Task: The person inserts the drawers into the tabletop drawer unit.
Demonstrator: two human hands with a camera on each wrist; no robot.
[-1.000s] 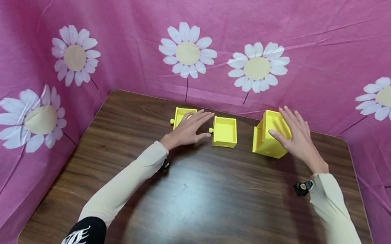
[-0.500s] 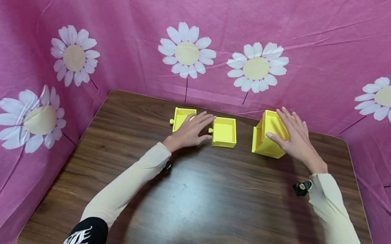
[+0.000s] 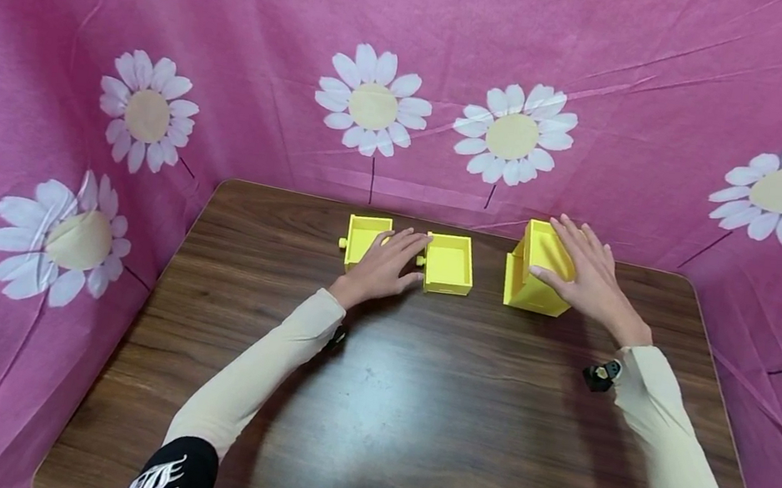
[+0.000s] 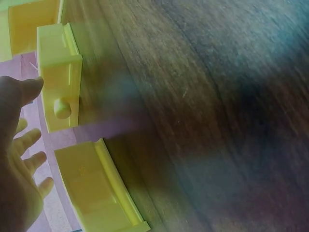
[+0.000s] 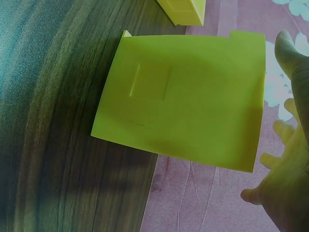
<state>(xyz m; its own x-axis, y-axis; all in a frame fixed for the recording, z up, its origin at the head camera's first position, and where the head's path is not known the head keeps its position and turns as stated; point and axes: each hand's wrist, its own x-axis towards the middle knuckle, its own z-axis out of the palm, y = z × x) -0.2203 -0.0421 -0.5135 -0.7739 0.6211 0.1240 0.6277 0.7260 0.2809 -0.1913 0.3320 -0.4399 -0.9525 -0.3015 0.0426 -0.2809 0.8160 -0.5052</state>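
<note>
The middle drawer (image 3: 449, 263) lay between the hands, just right of the left hand (image 3: 382, 264), the nearer one; nearly square, it showed no marked long axis, and its round knob (image 4: 62, 108) faced leftward. The other drawer (image 3: 364, 233) sat partly behind the left hand, while the housing (image 3: 550, 255) stood just left of the right hand (image 3: 589, 280). Both hands had fingers loosely spread, gripping nothing; contact couldn't be told. All three pieces were plain yellow, the drawers shallow, on the dark wood-grained surface (image 3: 485, 427).

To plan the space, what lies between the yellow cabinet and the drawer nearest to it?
The head view shows bare table between drawer and cabinet.
</note>
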